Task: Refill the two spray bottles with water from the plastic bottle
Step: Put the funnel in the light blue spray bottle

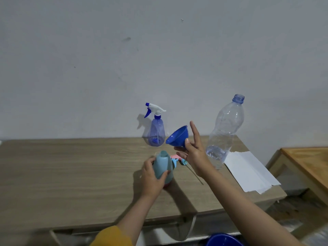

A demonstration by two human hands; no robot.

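Head view: right hand (194, 153) apparently pinches funnel (178, 136).

White paper sheets (248, 172) lie at the table's (71, 166) right end; a second wooden table (308, 160) stands far right.

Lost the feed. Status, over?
Left hand grips open teal spray bottle. Right hand pinches blue funnel, not yet seated. Uncapped plastic bottle stands right.

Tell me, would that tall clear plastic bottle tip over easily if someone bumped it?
Probably yes. The plastic bottle stands tall and narrow with only a little water at the bottom, so it likely feels light. Its walls look thin and dented, so they would probably flex when squeezed. Its cap is off, so tipping could spill.
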